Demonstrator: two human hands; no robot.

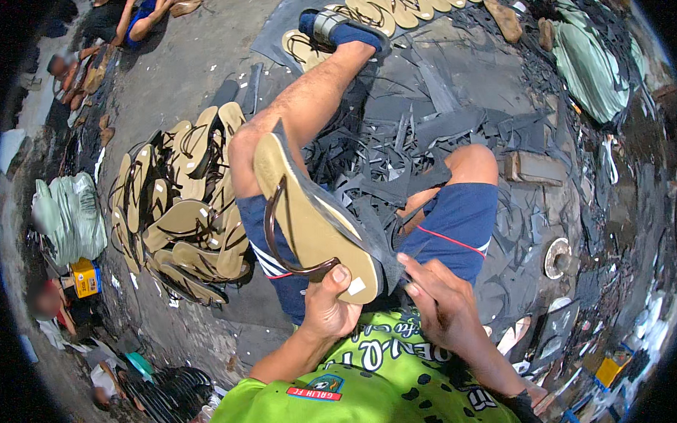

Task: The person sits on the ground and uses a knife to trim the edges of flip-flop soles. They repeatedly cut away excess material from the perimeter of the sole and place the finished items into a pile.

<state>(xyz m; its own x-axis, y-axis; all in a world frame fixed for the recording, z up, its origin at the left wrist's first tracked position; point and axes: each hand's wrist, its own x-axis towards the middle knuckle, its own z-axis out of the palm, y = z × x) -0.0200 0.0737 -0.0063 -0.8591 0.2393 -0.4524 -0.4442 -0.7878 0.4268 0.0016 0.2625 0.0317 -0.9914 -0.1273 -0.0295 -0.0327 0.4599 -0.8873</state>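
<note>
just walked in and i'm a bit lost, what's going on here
A person grips a tan flip-flop with the left hand, while the right hand is at the dark rubber by its sole's edge; whether it holds a tool is unclear. More flip-flops are heaped on the ground to the left, and dark scraps lie between the person's legs.

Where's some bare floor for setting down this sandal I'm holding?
Upper left: a wide bare patch of grey floor, bordered below by the sandal pile, right by the dark mat. It's crowded between your legs, where dark scraps heap up, and right of your right knee, among more scraps.
</note>
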